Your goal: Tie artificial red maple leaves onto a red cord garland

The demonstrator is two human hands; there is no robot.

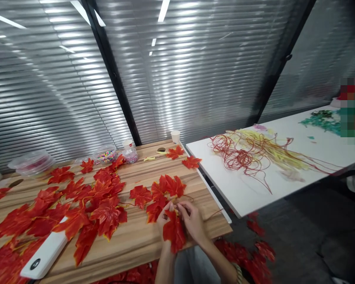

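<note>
Close to the table's front edge, my left hand pinches a red artificial maple leaf near its stem end. The leaf hangs down over my left wrist. My right hand is closed too, its thumb and fingertips meeting the left ones at the leaf's stem; the exact grip is partly hidden. A thin reddish cord lies on the wood just right of my right hand. Just beyond my hands, several more red maple leaves lie in a cluster.
A large pile of red leaves covers the left, partly over a white device. Bead containers and a paper cup stand at the back. Tangled red cord lies on the white table. More leaves are on the floor.
</note>
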